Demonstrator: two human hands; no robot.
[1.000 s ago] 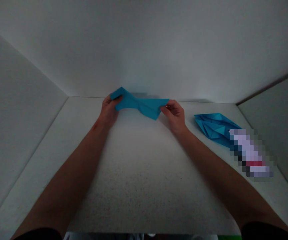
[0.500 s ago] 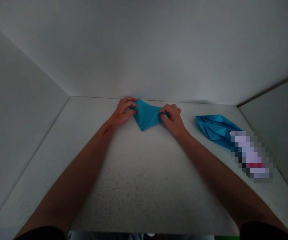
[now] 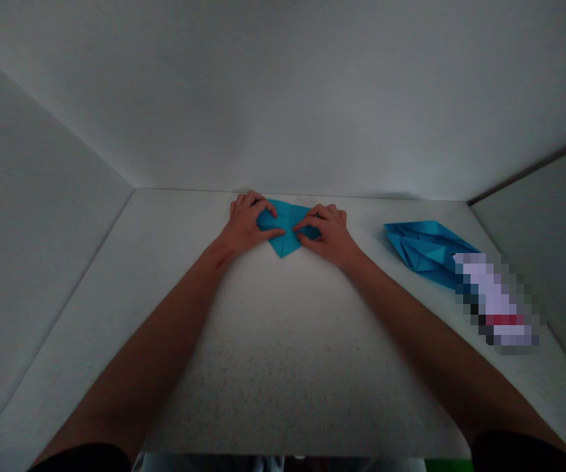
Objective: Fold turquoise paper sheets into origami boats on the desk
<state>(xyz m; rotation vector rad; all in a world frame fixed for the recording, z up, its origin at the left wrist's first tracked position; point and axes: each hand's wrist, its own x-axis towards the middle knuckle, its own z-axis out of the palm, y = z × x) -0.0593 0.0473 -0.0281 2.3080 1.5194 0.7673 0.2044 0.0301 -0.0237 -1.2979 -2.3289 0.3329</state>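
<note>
While both hands rested on it, the blue paper lay flat on the white table, just above the centre of the frame, its point aimed toward the lower edge. Left hand covered the paper's left corner, fingers laid out and pressing down, nothing grasped. Right hand did likewise on the right corner; the index fingertips nearly met over the middle. At centre right, well apart, sat a second folded blue paper piece, with a blurred-out object overlapping its lower right end.
</note>
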